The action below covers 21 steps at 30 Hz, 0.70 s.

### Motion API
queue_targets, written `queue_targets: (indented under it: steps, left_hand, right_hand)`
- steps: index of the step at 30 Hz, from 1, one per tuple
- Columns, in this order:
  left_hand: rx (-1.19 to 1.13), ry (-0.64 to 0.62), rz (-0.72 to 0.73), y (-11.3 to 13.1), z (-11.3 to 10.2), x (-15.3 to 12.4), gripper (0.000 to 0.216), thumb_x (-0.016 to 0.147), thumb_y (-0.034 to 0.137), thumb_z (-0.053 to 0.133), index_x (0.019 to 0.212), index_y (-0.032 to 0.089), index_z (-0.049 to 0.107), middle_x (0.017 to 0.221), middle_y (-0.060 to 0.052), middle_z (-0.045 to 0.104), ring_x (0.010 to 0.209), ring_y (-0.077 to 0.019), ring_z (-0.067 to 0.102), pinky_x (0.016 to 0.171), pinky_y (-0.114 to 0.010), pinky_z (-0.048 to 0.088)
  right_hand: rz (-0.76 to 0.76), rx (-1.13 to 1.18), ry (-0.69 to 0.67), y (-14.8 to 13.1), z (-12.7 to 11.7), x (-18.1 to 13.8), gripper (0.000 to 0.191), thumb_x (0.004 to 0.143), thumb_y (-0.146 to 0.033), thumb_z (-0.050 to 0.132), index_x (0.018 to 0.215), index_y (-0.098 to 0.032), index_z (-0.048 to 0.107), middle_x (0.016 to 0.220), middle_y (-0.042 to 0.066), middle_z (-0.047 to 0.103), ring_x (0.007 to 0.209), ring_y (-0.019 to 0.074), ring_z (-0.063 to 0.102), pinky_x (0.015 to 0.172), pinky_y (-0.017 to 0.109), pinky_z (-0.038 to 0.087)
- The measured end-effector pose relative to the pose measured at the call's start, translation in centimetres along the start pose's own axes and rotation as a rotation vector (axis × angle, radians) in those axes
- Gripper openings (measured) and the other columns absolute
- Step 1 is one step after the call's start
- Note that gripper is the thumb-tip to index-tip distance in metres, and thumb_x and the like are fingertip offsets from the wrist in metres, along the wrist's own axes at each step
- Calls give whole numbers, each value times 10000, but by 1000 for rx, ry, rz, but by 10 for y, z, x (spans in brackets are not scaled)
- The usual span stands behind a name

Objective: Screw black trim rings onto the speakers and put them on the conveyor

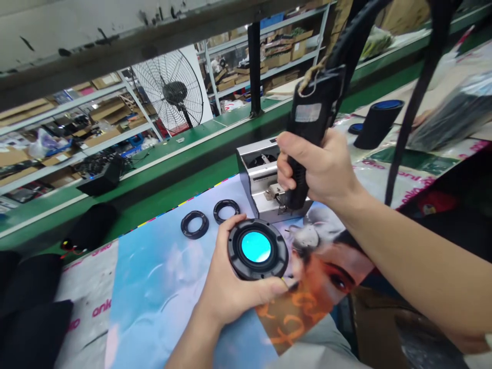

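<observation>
My left hand [230, 294] is wrapped around a round black housing [234, 259] with a shiny cyan lens [256, 246] facing up. In my right hand [330, 164] is a black electric screwdriver [312, 115], held upright with a pale label near its top. Its lower end is in front of a silver metal box with a mechanism inside, perhaps a screw feeder [253, 184]; I cannot tell whether they touch. Two black rings, one [183, 225] to the left and another [216, 210] nearer the box, lie on the printed sheet beyond my left hand.
A printed poster sheet [149, 287] covers the bench. Black cylinders [380, 123] stand at right; dark cylindrical parts [33, 287] lie at left. A black cable [407, 118] hangs at right. Behind the green conveyor [154, 197] are a fan [172, 92] and shelves.
</observation>
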<state>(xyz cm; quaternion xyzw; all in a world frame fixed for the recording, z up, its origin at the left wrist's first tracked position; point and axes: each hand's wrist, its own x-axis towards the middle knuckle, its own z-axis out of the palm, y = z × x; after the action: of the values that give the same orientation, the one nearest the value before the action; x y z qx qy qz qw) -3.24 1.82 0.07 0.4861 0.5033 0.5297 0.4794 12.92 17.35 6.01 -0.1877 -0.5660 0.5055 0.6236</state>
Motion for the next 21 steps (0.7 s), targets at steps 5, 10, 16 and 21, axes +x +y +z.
queue_targets:
  steps: [5,10,16,21]
  left_hand:
    - [4,-1,18,-1,0,0,980,529,357,1015,1347,253,486,1236,-76,728,1147,-310,724,1026,-409,542]
    - [-13,-15,9,-4,0,0,984,545,361,1017,1357,261,471,1240,-73,724,1143,-305,725,1020,-408,545]
    - [-7,-28,3,-1,-3,0,1075,506,458,1052,1372,268,445,1261,-83,707,1183,-327,705,1060,-435,527]
    - [-6,-79,-5,0,-7,4,1135,373,331,1089,1317,270,461,1211,-58,721,1144,-320,706,1022,-409,543]
  right_hand:
    - [-191,13,96,-13,4,3,408,790,-477,923,705,-196,639,511,-21,529,335,130,437,303,276,337]
    - [-152,-36,62,1,6,5,506,811,-528,902,626,-205,559,489,-23,502,325,140,432,299,294,309]
    - [18,-10,14,-1,2,2,513,733,-536,926,608,-204,555,463,-17,502,298,148,414,278,289,298]
    - [-2,11,64,-62,25,-5,549,692,-683,891,691,-240,566,480,-77,490,348,112,420,328,271,376]
